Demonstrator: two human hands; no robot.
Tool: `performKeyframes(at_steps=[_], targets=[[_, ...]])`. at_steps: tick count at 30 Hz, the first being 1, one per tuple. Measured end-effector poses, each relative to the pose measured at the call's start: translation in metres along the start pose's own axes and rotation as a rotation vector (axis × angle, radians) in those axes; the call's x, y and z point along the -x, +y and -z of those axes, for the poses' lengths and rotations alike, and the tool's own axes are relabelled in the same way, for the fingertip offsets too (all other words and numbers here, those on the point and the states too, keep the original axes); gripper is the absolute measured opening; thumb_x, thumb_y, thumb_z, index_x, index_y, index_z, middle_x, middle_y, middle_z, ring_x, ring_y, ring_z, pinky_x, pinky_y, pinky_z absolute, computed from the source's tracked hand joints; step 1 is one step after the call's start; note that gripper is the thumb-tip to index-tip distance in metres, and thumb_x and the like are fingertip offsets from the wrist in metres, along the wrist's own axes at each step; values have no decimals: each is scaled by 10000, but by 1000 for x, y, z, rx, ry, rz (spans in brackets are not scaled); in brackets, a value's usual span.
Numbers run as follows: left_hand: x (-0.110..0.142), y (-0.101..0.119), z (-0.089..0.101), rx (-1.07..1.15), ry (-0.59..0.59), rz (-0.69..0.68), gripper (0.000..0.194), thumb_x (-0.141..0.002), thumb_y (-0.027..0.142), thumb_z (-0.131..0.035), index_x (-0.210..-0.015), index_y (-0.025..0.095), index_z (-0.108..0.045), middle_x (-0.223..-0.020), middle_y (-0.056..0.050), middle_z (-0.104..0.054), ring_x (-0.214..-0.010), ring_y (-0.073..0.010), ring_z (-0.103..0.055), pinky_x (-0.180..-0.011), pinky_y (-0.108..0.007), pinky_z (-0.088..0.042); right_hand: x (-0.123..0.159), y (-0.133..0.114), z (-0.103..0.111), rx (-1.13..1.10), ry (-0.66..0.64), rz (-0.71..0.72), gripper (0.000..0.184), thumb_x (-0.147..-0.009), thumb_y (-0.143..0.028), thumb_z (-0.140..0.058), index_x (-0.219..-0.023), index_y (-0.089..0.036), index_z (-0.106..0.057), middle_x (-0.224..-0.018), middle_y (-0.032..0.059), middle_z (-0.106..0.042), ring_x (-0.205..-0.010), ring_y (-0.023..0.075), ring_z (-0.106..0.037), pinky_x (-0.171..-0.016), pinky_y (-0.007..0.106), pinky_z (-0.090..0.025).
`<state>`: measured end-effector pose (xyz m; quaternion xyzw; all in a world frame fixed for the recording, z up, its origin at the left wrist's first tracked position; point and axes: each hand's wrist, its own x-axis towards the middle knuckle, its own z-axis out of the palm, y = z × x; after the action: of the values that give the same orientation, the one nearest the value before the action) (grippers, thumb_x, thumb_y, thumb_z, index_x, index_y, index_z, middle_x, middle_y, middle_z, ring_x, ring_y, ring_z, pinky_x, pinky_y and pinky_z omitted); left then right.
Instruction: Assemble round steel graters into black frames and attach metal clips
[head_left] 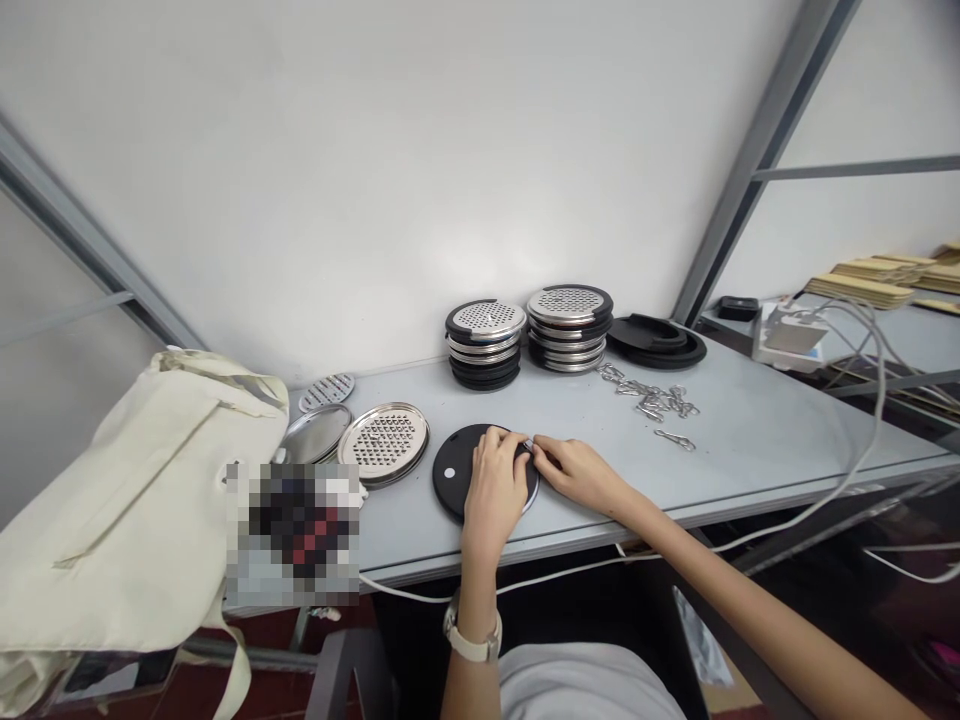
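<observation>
Disc [454,500] before us, near front edge of our bench [735,450]. Grater plates [384,445] left of disc, bag [135,500] farther left. Behind disc: left stack [485,355], right stack [568,335] just beside it, wall [480,160] behind both. Round lids [694,350] right of stacks. Loose clips [649,397] before lids, right of disc.

Two hands, one left hand [495,485] and one right hand [574,470], share one black disc [457,495]. There are two tall stacks, one left stack [485,352] and one right stack [570,338]; at least two dark rounds [694,352]; one small perforated plate [327,391]; one plain plate [319,435]; and one larger grater plate [385,440] topping a low pile. One wire clip [676,441] lies alone; the clustered clips [652,398] are too tangled to count. One cream bag [142,480] shows.
</observation>
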<state>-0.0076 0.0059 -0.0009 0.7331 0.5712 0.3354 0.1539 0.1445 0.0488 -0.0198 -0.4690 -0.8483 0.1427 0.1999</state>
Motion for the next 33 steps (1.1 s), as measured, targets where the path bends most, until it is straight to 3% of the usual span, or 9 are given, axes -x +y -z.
performKeyframes(at_steps=[33], targets=[[1, 0, 0, 15, 14, -4, 239, -916, 155, -428, -1079, 238, -583, -1058, -53, -536, -1023, -192, -515, -951, -342, -409, 0, 3, -3, -11, 5, 6, 305, -970, -280, -319, -826, -188, -571, -668, 26, -634, -561, 141, -544, -572, 234, -309]])
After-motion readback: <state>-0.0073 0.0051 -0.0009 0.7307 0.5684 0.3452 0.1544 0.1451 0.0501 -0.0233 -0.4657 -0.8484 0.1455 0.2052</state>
